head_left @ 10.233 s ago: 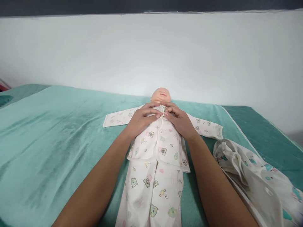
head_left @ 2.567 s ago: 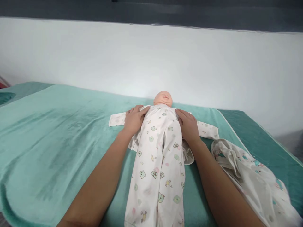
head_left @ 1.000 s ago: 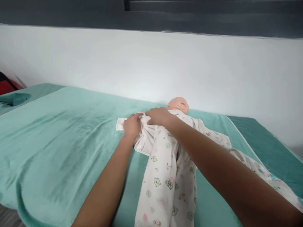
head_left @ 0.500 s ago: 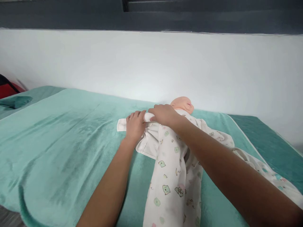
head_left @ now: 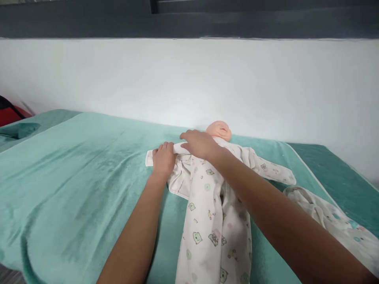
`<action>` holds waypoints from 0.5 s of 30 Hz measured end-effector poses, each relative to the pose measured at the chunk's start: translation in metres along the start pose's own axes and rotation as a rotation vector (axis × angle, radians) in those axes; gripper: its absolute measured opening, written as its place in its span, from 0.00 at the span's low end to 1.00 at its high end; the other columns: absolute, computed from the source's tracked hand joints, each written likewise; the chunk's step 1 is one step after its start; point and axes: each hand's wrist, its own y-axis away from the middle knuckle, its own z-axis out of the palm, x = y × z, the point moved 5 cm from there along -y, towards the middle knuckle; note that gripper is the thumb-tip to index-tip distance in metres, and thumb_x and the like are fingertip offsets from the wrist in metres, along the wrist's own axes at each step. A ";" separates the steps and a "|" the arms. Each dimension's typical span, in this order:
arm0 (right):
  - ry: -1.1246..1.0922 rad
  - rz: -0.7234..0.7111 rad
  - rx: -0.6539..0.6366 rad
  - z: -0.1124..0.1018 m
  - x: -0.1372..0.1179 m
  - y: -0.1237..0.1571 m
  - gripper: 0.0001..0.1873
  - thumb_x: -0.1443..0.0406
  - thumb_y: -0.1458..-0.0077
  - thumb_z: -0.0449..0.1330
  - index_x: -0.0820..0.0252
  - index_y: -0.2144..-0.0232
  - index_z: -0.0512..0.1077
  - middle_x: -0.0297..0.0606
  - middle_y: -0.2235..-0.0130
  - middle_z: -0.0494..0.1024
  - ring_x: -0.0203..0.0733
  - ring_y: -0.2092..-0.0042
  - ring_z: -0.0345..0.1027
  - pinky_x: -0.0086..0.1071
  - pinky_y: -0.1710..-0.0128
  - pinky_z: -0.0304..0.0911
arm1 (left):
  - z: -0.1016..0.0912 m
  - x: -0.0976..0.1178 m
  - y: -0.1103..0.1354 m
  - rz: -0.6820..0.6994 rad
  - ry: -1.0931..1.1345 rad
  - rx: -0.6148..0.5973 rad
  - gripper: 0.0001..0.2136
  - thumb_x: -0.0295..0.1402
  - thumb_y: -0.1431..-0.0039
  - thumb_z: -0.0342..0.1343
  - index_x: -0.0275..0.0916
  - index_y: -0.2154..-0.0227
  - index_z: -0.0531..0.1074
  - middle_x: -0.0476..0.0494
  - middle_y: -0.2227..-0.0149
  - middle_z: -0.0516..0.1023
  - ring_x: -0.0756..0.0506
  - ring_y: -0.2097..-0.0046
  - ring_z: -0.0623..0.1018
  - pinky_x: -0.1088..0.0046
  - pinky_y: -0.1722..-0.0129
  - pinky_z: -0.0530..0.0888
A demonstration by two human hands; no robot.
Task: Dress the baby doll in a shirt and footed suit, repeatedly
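A baby doll in a white onesie point(head_left: 204, 197) printed with small green animals lies on its back in the middle of the head view. Its pink head point(head_left: 219, 130) rests close to the wall. My left hand point(head_left: 164, 158) is closed around the sleeve point(head_left: 149, 158) on the left, near its cuff, whose end sticks out past my fingers. Nearer the shoulder, my right hand point(head_left: 201, 145) has its thumb and fingers about the same sleeve. The doll's arm inside is hidden. The other sleeve point(head_left: 276, 170) lies stretched out to the right.
A teal plush blanket point(head_left: 89, 177) covers the bed. Crumpled white patterned cloth point(head_left: 328, 217) lies at the right, partly behind my right forearm. The white wall point(head_left: 148, 83) borders the far side. Something red and black point(head_left: 10, 112) stands at the far left.
The doll's head and body have shifted slightly left and its front lies flatter. The right-hand sleeve shows more fully. Both hands have moved a little left with the sleeve.
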 end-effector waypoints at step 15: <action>-0.231 0.657 0.502 0.053 0.164 0.177 0.27 0.71 0.44 0.49 0.52 0.47 0.77 0.39 0.44 0.78 0.51 0.43 0.69 0.45 0.41 0.60 | 0.004 -0.002 0.006 -0.108 0.002 -0.083 0.22 0.33 0.34 0.48 0.40 0.38 0.61 0.32 0.37 0.69 0.32 0.35 0.67 0.34 0.34 0.53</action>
